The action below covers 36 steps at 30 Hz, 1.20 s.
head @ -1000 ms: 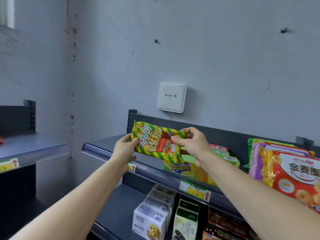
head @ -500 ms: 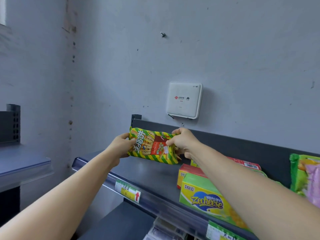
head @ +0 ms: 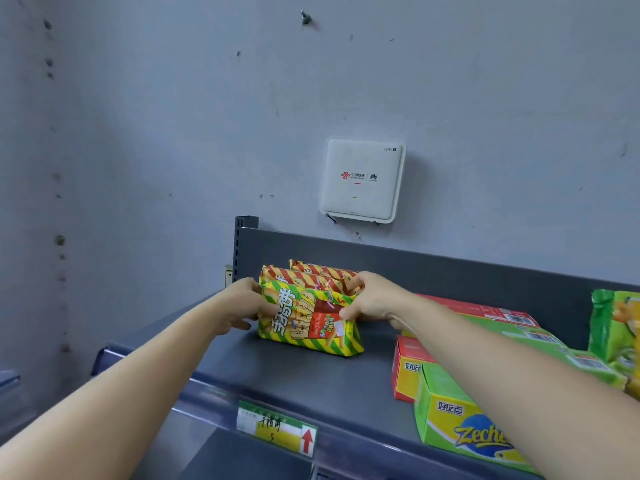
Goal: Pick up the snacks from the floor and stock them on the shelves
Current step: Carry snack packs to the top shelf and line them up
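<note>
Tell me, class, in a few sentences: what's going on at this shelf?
A person is stocking a grey shelf. Both hands grip a green-and-yellow snack pack standing upright on it, the left hand at its left end, the right hand at its top right corner. Two red-striped packs stand just behind it, and snack boxes lie to the right.

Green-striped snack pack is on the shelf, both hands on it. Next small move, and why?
Probably loosen both grips and draw the hands back. The green-striped pack appears to stand on its bottom edge on the shelf, right in front of the red-striped packs, with the left hand and right hand pinching its sides.
</note>
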### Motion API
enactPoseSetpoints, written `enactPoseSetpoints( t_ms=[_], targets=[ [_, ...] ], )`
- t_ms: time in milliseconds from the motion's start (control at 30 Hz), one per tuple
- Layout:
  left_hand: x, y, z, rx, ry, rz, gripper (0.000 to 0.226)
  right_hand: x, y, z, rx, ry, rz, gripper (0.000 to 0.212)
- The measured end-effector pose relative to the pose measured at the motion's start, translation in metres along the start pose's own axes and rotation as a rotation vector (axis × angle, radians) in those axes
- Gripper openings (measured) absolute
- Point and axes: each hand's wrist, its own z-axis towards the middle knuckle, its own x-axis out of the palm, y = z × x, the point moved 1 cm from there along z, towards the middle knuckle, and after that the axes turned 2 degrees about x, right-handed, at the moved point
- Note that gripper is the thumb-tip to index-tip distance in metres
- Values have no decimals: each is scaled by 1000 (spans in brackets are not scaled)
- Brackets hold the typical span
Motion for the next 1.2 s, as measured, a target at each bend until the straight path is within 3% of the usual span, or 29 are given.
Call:
enactPoseSetpoints(
  t_ms=[133,267,333,467,533,667,767,833,1000,1033,1133,1200],
  targets=[
    [-17,3,19,14,115,205,109,4,-1,7,163,33,106,77],
    [-20,14,38,27,321,190,141,13,-1,5,342,86,221,59],
    [-15,19,46,82,420,127,135,20,0,5,380,110,330,49],
    [-3,15,47,237,491,86,57,31,5,9,362,42,338,47],
    [-2,13,48,274,517,60,47,34,5,10,364,-7,307,51],
    [-6,16,53,298,588,47,46,42,7,11,377,-19,297,64],
    [-6,15,56,327,573,51,48,45,5,18,367,-38,312,111],
    [-3,14,58,354,499,65,53,44,5,20,339,-44,329,109],
    [-8,18,69,416,432,227,94,42,9,18,326,-85,441,140],
    [-10,18,69,385,446,195,107,40,13,14,355,-111,478,130],
    [-13,16,73,243,521,1,156,30,13,17,361,-184,530,61],
    [-14,15,76,219,585,-56,155,27,9,24,392,-243,553,56]
  ],
)
